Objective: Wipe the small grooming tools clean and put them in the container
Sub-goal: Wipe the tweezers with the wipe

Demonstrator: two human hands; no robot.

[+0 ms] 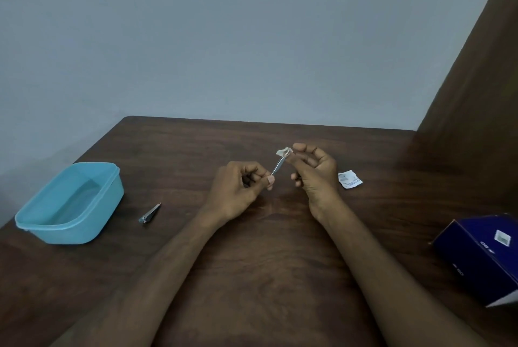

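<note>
My left hand (238, 187) pinches the lower end of thin metal tweezers (278, 165) above the middle of the table. My right hand (315, 170) pinches a small white wipe (282, 151) around the tweezers' upper tip. A metal nail clipper (150, 213) lies on the table to the left of my left forearm. The light blue plastic container (28, 224) stands open at the left edge of the table, and I see nothing in it.
A torn white wipe wrapper (349, 179) lies right of my right hand. A dark blue box (476, 254) sits at the right edge. The brown wooden table (252, 276) meets a pale wall at the back and a brown panel (476, 80) on the right.
</note>
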